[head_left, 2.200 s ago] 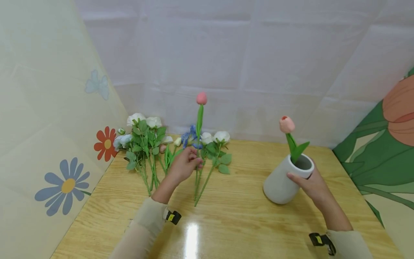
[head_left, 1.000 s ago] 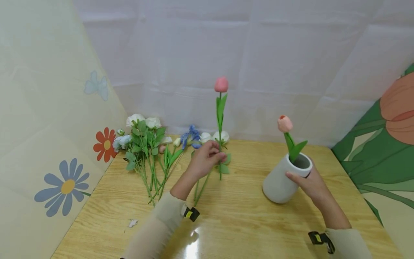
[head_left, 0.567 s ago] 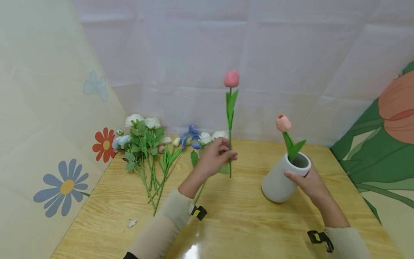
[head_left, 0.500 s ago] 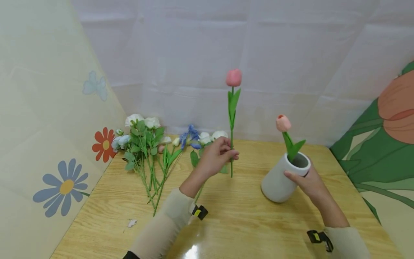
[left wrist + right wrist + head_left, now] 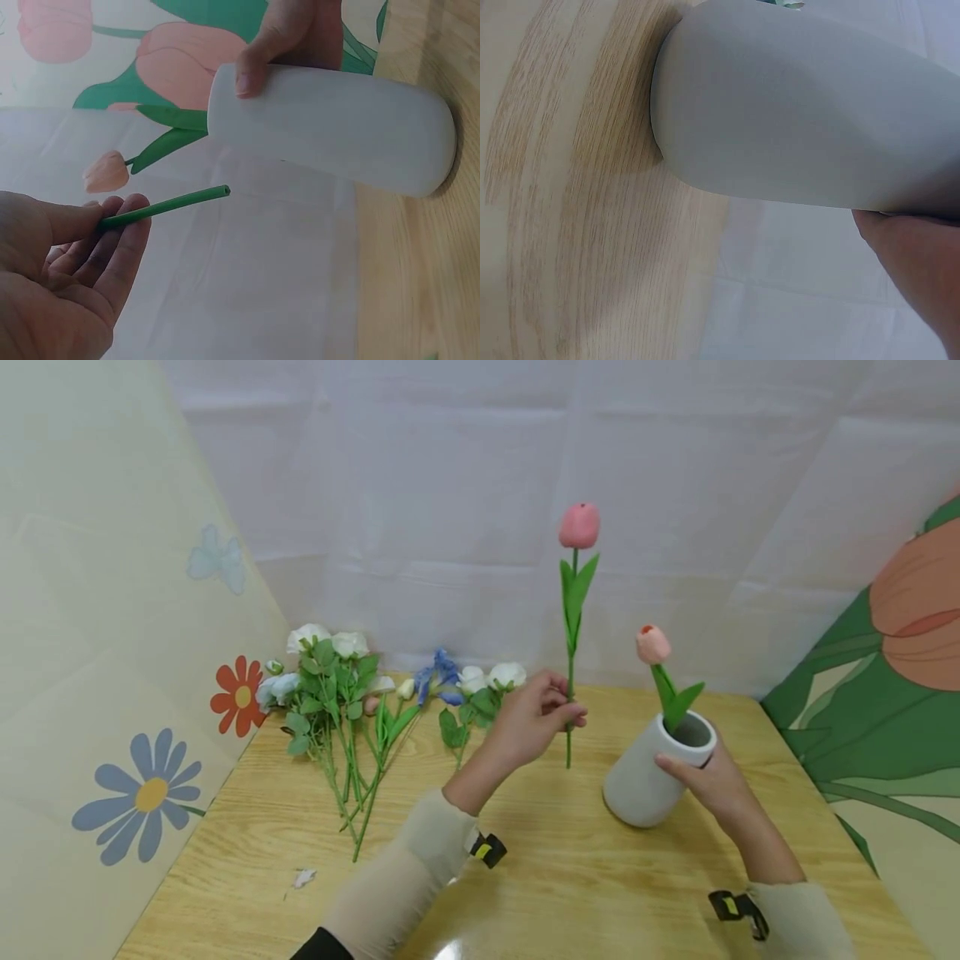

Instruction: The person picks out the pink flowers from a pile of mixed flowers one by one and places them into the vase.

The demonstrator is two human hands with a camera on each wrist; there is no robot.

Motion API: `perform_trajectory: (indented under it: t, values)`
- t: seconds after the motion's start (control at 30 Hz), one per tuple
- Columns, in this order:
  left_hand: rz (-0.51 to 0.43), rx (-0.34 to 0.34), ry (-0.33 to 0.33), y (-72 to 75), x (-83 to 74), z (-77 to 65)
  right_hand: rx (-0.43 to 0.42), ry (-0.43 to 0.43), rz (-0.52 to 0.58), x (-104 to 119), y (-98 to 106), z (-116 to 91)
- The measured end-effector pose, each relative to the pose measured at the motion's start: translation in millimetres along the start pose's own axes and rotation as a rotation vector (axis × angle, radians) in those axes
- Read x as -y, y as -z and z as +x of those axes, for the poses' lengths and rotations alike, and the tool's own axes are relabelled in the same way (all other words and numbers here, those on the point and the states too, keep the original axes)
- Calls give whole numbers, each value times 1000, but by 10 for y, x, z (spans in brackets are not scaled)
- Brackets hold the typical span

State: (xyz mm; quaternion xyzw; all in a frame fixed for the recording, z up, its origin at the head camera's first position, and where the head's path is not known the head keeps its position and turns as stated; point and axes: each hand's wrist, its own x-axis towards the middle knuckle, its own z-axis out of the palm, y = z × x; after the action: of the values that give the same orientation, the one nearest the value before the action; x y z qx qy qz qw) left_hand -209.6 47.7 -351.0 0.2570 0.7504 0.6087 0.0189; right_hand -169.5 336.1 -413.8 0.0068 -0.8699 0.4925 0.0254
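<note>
Pale cloth (image 5: 450,485) is hanging behind a wooden table (image 5: 585,877). The left hand (image 5: 531,718) is pinching a pink tulip (image 5: 580,527) by its stem (image 5: 572,670), holding it upright above the table. At four o'clock, the right hand (image 5: 716,781) is gripping a white vase (image 5: 641,785) containing a peach tulip (image 5: 653,645). Blue flowers (image 5: 446,668) are lying at ten o'clock, white roses (image 5: 349,645) at nine.

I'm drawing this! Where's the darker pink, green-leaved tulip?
In the head view's right half, the darker pink tulip is upright in the left hand, left of the white cylindrical vase.
</note>
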Motion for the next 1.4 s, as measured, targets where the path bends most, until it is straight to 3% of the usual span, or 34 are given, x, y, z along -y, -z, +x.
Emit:
perform_trajectory:
  t: [0.2, 0.57, 0.97, 1.4]
  values:
    - [-57, -6, -11, -123, -53, 69, 1, -3, 8, -12, 3, 3]
    - [-72, -34, -70, -324, -158, 173, -8, -22, 3, -33, 0, 25]
    - [-16, -45, -180, -544, -237, 298, -24, 8, -43, -39, 16, 37]
    - [61, -134, -281, -773, -282, 439, -33, 42, -10, -59, 19, 41]
